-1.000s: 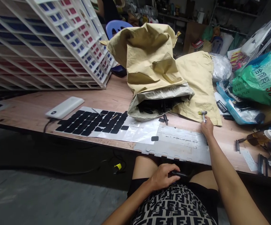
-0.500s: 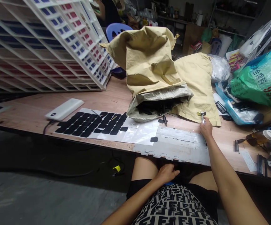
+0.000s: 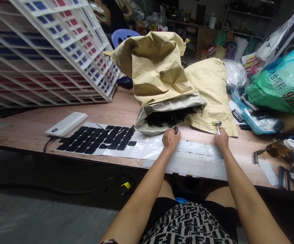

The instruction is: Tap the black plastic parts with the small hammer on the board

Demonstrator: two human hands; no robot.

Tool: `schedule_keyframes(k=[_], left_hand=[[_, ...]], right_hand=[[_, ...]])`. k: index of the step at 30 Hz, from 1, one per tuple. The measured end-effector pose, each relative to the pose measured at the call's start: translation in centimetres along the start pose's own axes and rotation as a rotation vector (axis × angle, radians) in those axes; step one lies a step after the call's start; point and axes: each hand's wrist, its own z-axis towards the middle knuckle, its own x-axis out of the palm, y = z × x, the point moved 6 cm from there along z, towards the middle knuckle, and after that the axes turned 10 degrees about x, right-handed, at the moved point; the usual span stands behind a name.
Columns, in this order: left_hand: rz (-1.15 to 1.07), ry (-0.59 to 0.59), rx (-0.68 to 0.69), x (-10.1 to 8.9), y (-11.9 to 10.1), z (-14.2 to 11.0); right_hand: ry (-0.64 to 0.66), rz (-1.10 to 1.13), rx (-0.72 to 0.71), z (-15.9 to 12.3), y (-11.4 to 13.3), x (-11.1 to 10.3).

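Observation:
My right hand is closed around the handle of a small hammer with a yellowish, metal-trimmed head, resting low over the flat tan sack. My left hand is at the mouth of the open tan sack, its fingers closed on a small black part that pokes out past them. Dark pieces fill the sack's opening. Under both forearms lies a grey plate along the table edge. Left of my left hand, rows of black rounded pads sit on a white sheet.
A white power bank with a cable lies on the left, before a large white plastic crate. To the right are a blue tray, a green plastic bag, and an amber bottle. Behind, a person sits near a blue chair.
My left hand let go of a black piece over my lap, then rose to the table and closed on the black part by the sack. My right hand stays with the hammer.

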Motion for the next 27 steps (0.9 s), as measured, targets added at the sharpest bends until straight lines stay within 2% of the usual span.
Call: schedule_keyframes(k=[3,5,8,11,13,18,22,25,27], left_hand=[[0.003,0.006,-0.006,0.5,0.5,0.1],[-0.022,0.015,0.053,0.4,0.2,-0.6],[-0.111,0.074,0.252,0.7,-1.2,-2.4],[-0.217,0.185,0.476,1.8,-3.0,-4.5],[-0.251,0.219,0.539,2.6,-3.7,-5.5],[-0.289,0.214,0.513,3.9,-3.6,-5.6],[-0.316,0.236,0.500,4.1,-3.4,-5.2],[-0.319,0.225,0.495,4.1,-3.4,-5.1],[-0.312,0.218,0.494,4.0,-3.4,-5.1]], right_hand=[[0.004,0.012,0.009,0.1,-0.1,0.1],[0.009,0.011,0.014,0.1,-0.1,0.1],[0.014,0.006,0.017,0.0,-0.1,0.1],[0.012,0.010,0.017,-0.1,-0.1,0.0],[0.010,0.017,0.014,-0.2,0.0,0.0],[0.016,0.036,0.014,-0.1,0.1,-0.3],[0.027,0.094,0.071,-0.4,0.5,-1.4],[0.065,0.184,0.030,-2.7,1.6,-2.7],[0.169,0.291,-0.038,-5.4,2.7,-3.3]])
